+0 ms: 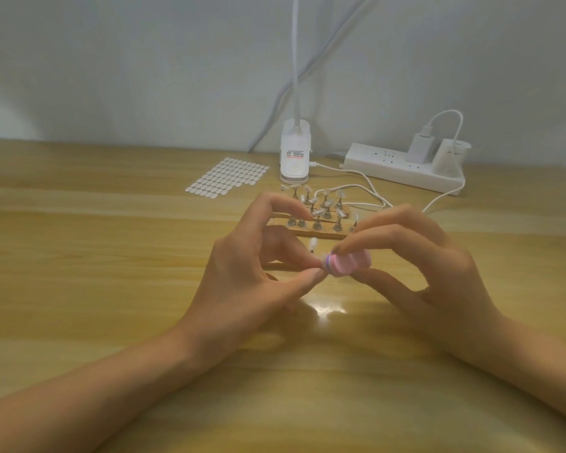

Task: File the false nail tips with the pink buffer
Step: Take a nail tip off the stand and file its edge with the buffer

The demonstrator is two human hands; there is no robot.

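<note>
**Both hands up over the table, buffer blurred beside one nail tip**

Hard to read: the pink buffer [347, 263] is smeared, showing only pink and purple bands, so its outline is unclear. It sits just right of the single false nail tip [313, 244]; whether the two touch I cannot tell. The tip's stem is hidden between the fingertips below it.

Left hand [252, 273]: thumb and a lower finger pinch closed on the stem, the tip sticking up above them; the index finger arches high, apart from the rest.

Right hand [422, 273]: curled fingers on top and thumb beneath grip the buffer, covering its right end.

Behind the hands, the wooden stand [321, 235] carries rows of further nail tips on short pegs. The left index finger covers its left edge and the right fingers its right end.

Farther back on the wooden table [79, 256]: a sheet of small white stickers [227, 176], a white lamp base [294, 155] whose neck is cut off at the top edge, and a power strip [402, 168] with a plugged charger [420, 147]. A white cable [366, 188] loops behind the stand. Both forearms run out of frame.
</note>
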